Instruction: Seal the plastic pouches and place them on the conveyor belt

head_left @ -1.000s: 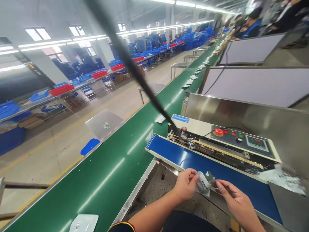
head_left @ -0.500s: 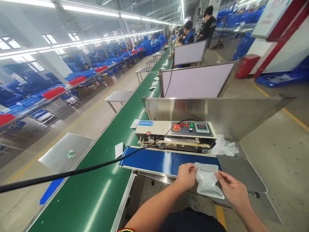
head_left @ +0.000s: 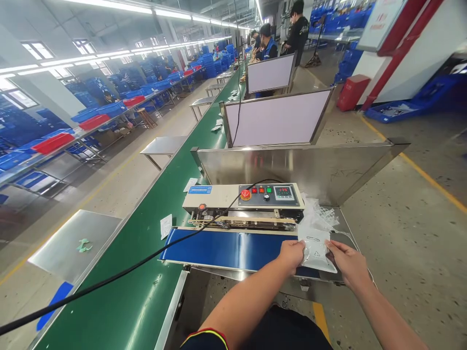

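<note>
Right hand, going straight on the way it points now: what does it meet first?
The white pouch, which the right hand holds by its edge; depth is unclear, but the left hand beyond it looks next in line.

"What's beside me?"

"Green conveyor belt (head_left: 109, 311) on my left, black cable (head_left: 120, 270) over it, steel sheet (head_left: 69, 243) with green scraps (head_left: 83, 246) beyond."

"Further off?"

"Two white panels (head_left: 277, 119), red box (head_left: 350, 92), blue crates (head_left: 98, 109) on a long counter (head_left: 65, 142), person in black (head_left: 299, 29) up the line."
</note>
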### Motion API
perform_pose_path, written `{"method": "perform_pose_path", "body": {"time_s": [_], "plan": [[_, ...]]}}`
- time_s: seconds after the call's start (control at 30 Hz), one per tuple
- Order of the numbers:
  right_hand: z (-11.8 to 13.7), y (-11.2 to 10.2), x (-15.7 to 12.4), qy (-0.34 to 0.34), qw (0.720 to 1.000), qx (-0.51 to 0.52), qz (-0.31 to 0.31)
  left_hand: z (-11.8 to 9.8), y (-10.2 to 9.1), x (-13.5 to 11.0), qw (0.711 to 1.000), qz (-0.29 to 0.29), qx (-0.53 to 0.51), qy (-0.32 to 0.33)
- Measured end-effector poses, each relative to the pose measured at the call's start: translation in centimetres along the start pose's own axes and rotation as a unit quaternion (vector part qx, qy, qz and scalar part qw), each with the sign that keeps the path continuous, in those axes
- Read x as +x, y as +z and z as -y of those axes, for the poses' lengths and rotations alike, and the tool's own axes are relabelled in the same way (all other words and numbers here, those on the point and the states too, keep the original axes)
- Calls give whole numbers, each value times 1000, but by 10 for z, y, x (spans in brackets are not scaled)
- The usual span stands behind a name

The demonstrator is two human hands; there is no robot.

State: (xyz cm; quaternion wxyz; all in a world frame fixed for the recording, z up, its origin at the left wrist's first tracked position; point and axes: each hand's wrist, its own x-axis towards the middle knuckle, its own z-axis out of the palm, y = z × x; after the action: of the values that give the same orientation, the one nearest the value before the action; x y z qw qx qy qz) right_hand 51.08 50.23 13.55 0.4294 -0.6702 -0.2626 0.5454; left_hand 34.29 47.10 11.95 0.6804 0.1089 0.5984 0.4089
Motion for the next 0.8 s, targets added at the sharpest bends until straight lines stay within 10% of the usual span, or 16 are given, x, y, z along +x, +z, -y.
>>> {"method": "perform_pose_path", "body": {"time_s": [0.27, 0.53, 0.8], "plan": [[16, 24, 9, 31, 998, -45, 31, -7, -13, -1, 998, -25, -60, -13], [8, 61, -9, 33, 993, -48, 99, -5, -65, -13, 991, -67, -99, 66], [-10, 32, -39, 61, 989, -75, 109, 19, -126, -54, 980, -93, -56, 170]]}}
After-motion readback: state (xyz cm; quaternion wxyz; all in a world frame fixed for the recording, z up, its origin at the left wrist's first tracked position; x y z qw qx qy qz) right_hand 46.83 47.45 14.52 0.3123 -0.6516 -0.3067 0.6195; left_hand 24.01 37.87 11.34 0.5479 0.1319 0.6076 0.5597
